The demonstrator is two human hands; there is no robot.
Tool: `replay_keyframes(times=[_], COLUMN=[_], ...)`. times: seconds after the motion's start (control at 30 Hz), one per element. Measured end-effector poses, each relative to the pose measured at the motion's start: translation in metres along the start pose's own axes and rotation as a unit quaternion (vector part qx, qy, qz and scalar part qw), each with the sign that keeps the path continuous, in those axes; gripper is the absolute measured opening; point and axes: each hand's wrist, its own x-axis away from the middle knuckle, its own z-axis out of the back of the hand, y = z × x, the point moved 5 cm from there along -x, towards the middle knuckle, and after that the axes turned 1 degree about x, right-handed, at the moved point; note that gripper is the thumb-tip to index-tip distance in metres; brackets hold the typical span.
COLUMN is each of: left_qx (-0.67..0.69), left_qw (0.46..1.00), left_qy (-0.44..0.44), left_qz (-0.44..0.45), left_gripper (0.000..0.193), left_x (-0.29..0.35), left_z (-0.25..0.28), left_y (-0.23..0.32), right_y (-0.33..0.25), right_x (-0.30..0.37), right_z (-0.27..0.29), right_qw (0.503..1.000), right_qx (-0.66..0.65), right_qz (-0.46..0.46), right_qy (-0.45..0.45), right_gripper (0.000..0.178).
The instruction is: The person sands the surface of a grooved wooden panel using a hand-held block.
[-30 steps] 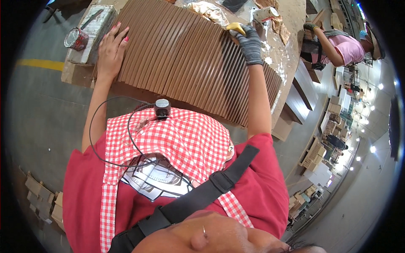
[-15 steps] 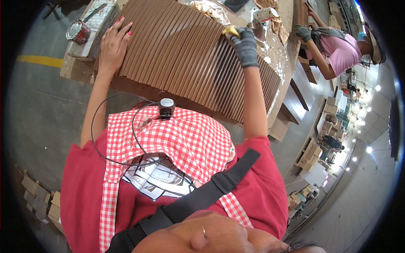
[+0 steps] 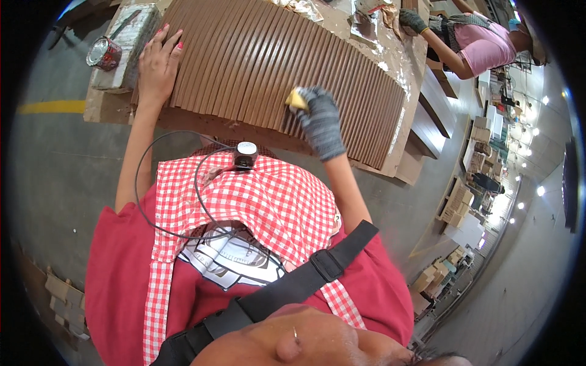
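A row of long brown wooden strips (image 3: 238, 67) lies side by side on the worktable. My bare left hand (image 3: 159, 70) rests with fingers stretched along the left edge of the row. My right hand (image 3: 321, 122), in a grey glove, grips a yellow sponge (image 3: 297, 99) over the near part of the strips, right of the middle. The glove hides part of the sponge and the strips under it.
Left of the strips, a paint-smeared block (image 3: 135, 44) carries a stained can (image 3: 104, 53) and a flat dark tool (image 3: 126, 23). White smears mark the worktable (image 3: 397, 100) on the right. A co-worker in pink (image 3: 485, 46) stands beyond, at far right.
My right hand has come nearer and to the left across the strips with the sponge. My left hand stays at the row's left edge. The co-worker's gloved hand has shifted left.
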Motion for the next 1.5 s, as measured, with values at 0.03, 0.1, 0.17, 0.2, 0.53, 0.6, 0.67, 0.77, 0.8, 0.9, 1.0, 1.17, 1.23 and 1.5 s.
replay_keyframes(times=[0.03,0.1,0.17,0.2,0.53,0.6,0.67,0.77,0.8,0.9,1.0,1.17,1.23,1.5], left_qx=[0.003,0.001,0.006,0.010,0.020,0.031,0.022,0.010,0.009,0.002,-0.007,0.005,0.003,0.002], left_qw=[1.000,1.000,1.000,1.000,1.000,0.999,1.000,1.000,1.000,1.000,1.000,1.000,1.000,1.000], left_qy=[0.001,0.002,0.001,0.000,0.010,0.014,0.017,0.018,0.013,0.009,-0.001,-0.003,-0.003,-0.007], left_qz=[-0.003,-0.007,-0.004,0.002,-0.001,-0.006,-0.003,0.000,0.002,0.006,0.012,0.009,0.008,0.019], left_gripper=[0.042,0.043,0.043,0.043,0.042,0.042,0.042,0.041,0.041,0.040,0.040,0.040,0.040,0.041], left_x=[-0.001,-0.004,-0.005,-0.005,-0.006,-0.005,-0.002,0.000,0.001,0.004,0.011,0.012,0.013,0.017], left_z=[-0.003,-0.008,-0.011,-0.012,-0.014,-0.010,-0.008,-0.003,0.000,0.002,0.013,0.020,0.022,0.029], left_y=[-0.001,-0.001,-0.001,-0.002,0.006,0.008,0.006,0.006,0.006,0.005,0.002,0.004,0.004,0.002], right_y=[-0.005,-0.005,-0.002,-0.002,-0.002,0.001,0.004,0.013,0.016,0.030,0.028,0.058,0.060,0.027], right_x=[0.014,0.036,0.050,0.053,0.023,0.018,0.002,-0.035,-0.050,-0.098,-0.141,-0.196,-0.201,-0.170], right_z=[-0.001,-0.011,-0.007,-0.002,-0.008,-0.010,-0.009,-0.008,-0.005,-0.002,0.010,0.013,0.021,0.011], right_qw=[1.000,0.997,0.995,0.987,0.994,0.994,0.993,0.993,0.993,0.995,0.992,0.975,0.971,0.977], right_qx=[0.008,0.011,-0.056,-0.123,-0.053,-0.044,-0.018,0.057,0.072,0.078,0.088,0.127,0.097,0.046], right_qz=[0.000,-0.009,0.025,0.061,0.072,0.055,0.070,0.055,0.045,0.023,0.048,0.118,0.131,0.152], right_qy=[-0.023,-0.078,-0.080,-0.083,0.069,0.084,0.092,0.088,0.079,0.050,0.079,0.137,0.177,0.143], right_gripper=[0.035,0.040,0.041,0.042,0.046,0.039,0.036,0.034,0.034,0.031,0.030,0.035,0.035,0.035])
